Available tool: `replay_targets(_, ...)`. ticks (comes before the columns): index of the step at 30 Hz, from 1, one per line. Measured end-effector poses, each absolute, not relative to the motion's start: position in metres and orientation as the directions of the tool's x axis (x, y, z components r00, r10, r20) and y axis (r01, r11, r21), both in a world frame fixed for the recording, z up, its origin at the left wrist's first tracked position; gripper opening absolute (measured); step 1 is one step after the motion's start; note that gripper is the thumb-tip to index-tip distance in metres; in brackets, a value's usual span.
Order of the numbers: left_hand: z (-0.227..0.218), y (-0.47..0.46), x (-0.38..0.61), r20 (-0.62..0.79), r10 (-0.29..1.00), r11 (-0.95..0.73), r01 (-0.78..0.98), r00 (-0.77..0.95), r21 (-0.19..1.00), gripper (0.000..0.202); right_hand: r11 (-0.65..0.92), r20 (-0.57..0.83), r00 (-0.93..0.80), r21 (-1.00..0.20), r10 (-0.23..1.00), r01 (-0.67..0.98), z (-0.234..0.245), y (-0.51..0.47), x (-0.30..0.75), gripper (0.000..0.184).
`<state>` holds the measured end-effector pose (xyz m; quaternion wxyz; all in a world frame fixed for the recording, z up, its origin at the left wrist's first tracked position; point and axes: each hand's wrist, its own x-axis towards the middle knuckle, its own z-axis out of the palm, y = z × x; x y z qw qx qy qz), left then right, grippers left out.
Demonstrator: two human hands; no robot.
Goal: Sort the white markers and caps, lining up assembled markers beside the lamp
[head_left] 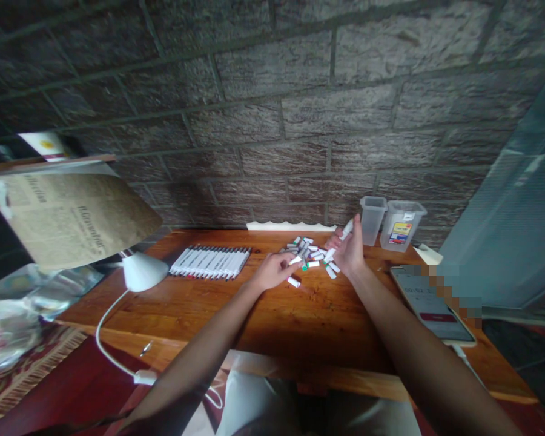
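"Where's the marker (pixel 347 229)?"

"Gripped in the right hand (pixel 350 249), long axis one-to-seven o'clock!"

"And the left hand (pixel 272 270)?"

"Pinching what looks like a white cap (pixel 296 260), eight o'clock from the marker; the loose caps (pixel 313 264) lie between, nearer the left."

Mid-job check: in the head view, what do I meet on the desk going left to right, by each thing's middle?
Lamp → row of markers → left hand → pile of caps → right hand holding a white marker → narrow clear container → labelled container → phone.
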<state>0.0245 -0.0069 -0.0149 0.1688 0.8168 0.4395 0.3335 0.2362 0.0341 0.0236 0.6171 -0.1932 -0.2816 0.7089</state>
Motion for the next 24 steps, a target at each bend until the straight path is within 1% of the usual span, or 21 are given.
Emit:
replay_targets(3, -0.014, -0.007, 0.024, 0.403, 0.828, -0.561, 0.595, 0.39, 0.575, 0.035, -0.039, 0.042, -0.101, -0.727, 0.994, -0.686, 0.019, 0.037, 0.232, 0.053)
replay_targets(6, -0.014, -0.007, 0.024, 0.398, 0.832, -0.554, 0.586, 0.385, 0.591, 0.033, 0.062, 0.086, -0.018, -0.834, 0.996, -0.548, 0.013, 0.037, 0.227, 0.051)
replay_targets(8, -0.014, -0.006, 0.024, 0.393, 0.837, -0.548, 0.587, 0.381, 0.596, 0.033, 0.109, 0.129, -0.009, -0.869, 0.992, -0.483, 0.01, 0.036, 0.224, 0.052)
replay_targets(12, -0.015, -0.006, 0.024, 0.412, 0.834, -0.551, 0.581, 0.367, 0.598, 0.033, 0.164, 0.176, 0.012, -0.888, 0.984, -0.43, 0.007, 0.035, 0.222, 0.053)
replay_targets(17, -0.014, -0.007, 0.023, 0.427, 0.837, -0.546, 0.571, 0.342, 0.613, 0.032, 0.166, 0.161, 0.044, -0.912, 0.986, -0.376, 0.006, 0.035, 0.224, 0.056)
replay_targets(24, -0.015, -0.007, 0.024, 0.418, 0.84, -0.542, 0.57, 0.346, 0.618, 0.033, 0.172, 0.181, 0.013, -0.906, 0.983, -0.387, 0.01, 0.03, 0.221, 0.052)
